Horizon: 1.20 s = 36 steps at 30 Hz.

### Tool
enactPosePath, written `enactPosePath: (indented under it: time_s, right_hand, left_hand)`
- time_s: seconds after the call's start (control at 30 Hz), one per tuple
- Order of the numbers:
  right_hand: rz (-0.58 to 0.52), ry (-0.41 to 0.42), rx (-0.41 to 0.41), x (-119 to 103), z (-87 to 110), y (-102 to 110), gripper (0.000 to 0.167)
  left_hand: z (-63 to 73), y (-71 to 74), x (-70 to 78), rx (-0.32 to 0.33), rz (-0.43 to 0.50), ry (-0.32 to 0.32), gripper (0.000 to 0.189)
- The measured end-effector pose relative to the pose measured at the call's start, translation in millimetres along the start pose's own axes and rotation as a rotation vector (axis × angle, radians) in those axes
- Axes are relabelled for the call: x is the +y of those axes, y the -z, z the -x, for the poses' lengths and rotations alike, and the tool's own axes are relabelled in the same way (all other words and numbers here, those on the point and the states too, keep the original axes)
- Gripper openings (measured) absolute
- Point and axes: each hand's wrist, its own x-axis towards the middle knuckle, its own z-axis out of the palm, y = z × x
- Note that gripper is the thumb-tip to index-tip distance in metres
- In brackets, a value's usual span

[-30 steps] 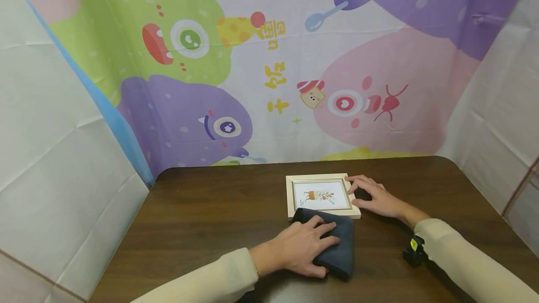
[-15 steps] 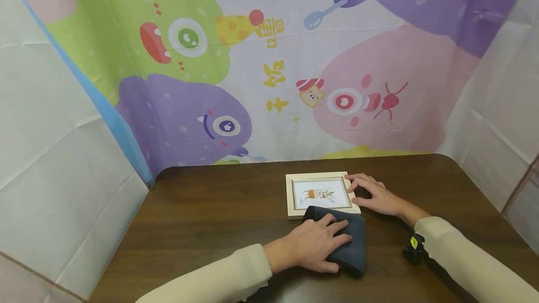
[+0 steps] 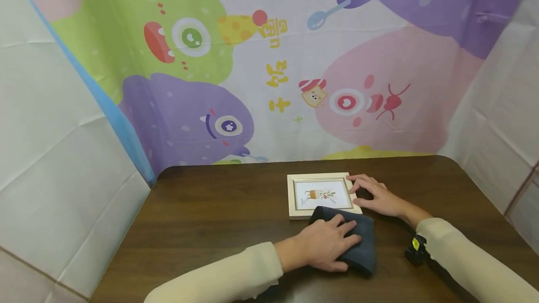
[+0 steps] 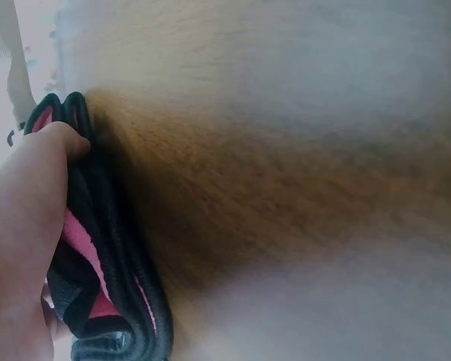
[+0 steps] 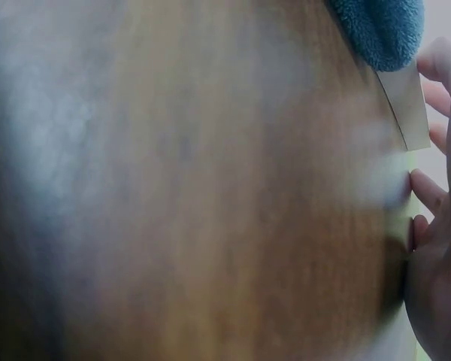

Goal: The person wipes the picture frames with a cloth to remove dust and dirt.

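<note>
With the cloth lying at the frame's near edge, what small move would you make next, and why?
Probably slide the left hand and dark cloth forward onto the glass: the cloth overlaps only the near edge of the picture frame, which the right hand steadies.

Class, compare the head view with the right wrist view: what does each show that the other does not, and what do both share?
Only the head view shows the left hand, the framed plant print, and the cartoon monster backdrop. Only the right wrist view shows the cloth's fluffy blue pile close up. Both show the dark cloth overlapping the picture frame, the right hand at the frame's side, and the wooden table.
</note>
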Motion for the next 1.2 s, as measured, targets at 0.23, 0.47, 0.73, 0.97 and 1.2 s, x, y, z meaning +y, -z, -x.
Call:
enactPosePath:
  time_s: [0.23, 0.47, 0.73, 0.97, 1.2]
  right_hand:
    - [0.009, -0.016, -0.004, 1, -0.4, 1, 0.01]
    - [0.01, -0.015, -0.003, 1, -0.1, -1, 0.01]
    - [0.017, -0.03, -0.005, 0, 0.5, 1, 0.01]
    - [0.012, -0.009, 0.007, 1, -0.1, 1, 0.009]
    - [0.008, 0.024, 0.039, 3, 0.3, -3, 0.011]
  left_hand:
    - [3.7, 0.0, 0.6, 0.009, -0.033, 0.009, 0.076]
    - [12.7, -2.7, -1.7, 0.022, -0.039, 0.006, 0.076]
    - [24.2, -6.5, -7.5, 0.027, -0.008, 0.005, 0.074]
    - [42.6, -8.9, -14.6, 0.034, -0.013, 0.013, 0.074]
    - [59.8, -12.7, -20.5, 0.051, -0.003, 0.021, 0.073]
